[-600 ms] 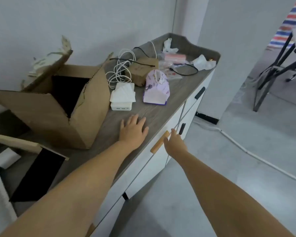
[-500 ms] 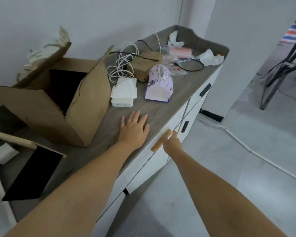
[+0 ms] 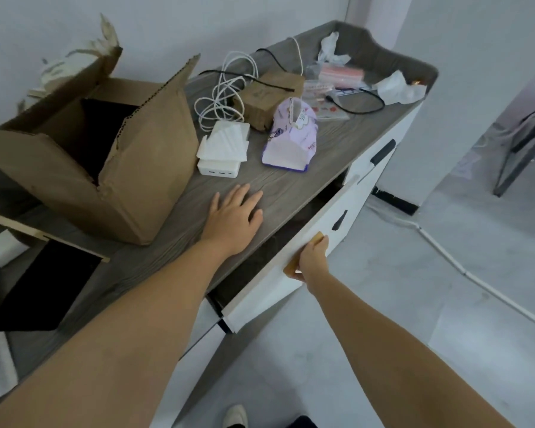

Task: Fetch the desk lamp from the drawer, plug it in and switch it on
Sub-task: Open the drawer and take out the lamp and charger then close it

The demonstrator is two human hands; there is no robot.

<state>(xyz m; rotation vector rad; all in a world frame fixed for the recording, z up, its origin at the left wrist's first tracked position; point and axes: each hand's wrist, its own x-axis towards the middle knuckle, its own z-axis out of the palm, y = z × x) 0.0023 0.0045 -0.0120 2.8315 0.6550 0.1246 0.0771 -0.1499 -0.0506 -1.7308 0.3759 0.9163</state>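
Step in hand: pulling open the top white drawer with pale wood rim [image 3: 315, 230], judged the first stage of fetching the lamp.
Right hand [image 3: 312, 261]: curling closed around the tan wooden bar handle [image 3: 303, 253] on the drawer front.
Left hand [image 3: 233, 219]: lying open and flat, palm down, on the grey wood-grain cabinet top [image 3: 291, 186], gripping nothing, seemingly bracing.
Drawer state: standing partly out, showing only a dark gap under the top.
Desk lamp: not showing; presumably lying inside the drawer, hidden in shadow.
Doing it well: pulling straight out along the runners, keeping the grip centred on the handle to avoid skewing; keeping the flat palm pressing down so the cabinet is not shifting; opening far enough for light to be reaching the interior before reaching in.
Nearby: white multi-port power block with folded white paper on it [image 3: 221, 163] sitting just beyond the open palm, likely serving later for plugging in; open brown cardboard box [image 3: 112, 156] and purple soft tissue pack [image 3: 291, 140] resting on the top, clear of the drawer's path.
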